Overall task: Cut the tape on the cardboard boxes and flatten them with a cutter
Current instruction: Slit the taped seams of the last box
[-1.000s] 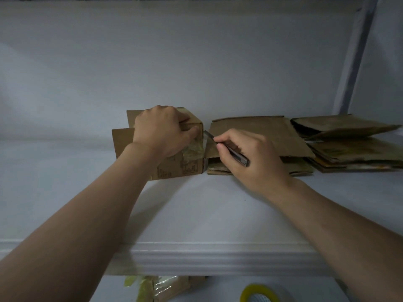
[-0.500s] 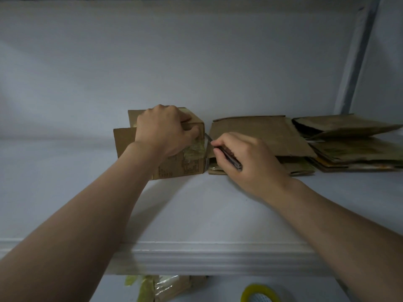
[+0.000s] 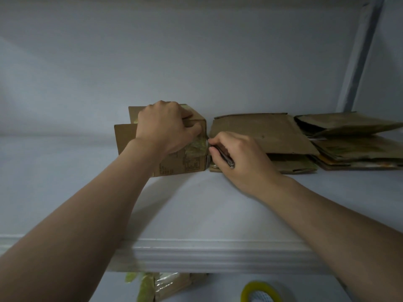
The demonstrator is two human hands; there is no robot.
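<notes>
Box (image 3: 174, 162) gripped on top by left hand (image 3: 168, 127); right hand (image 3: 242, 158) pinches cutter (image 3: 225, 159) at taped edge.

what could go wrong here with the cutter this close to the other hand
1. The left hand grips the box right at its taped corner, just beside the cutter held in the right hand. A slip could nick that hand.
2. The blade tip is hidden between the box and the flattened cardboard, so the cut may stray off the tape.
</notes>
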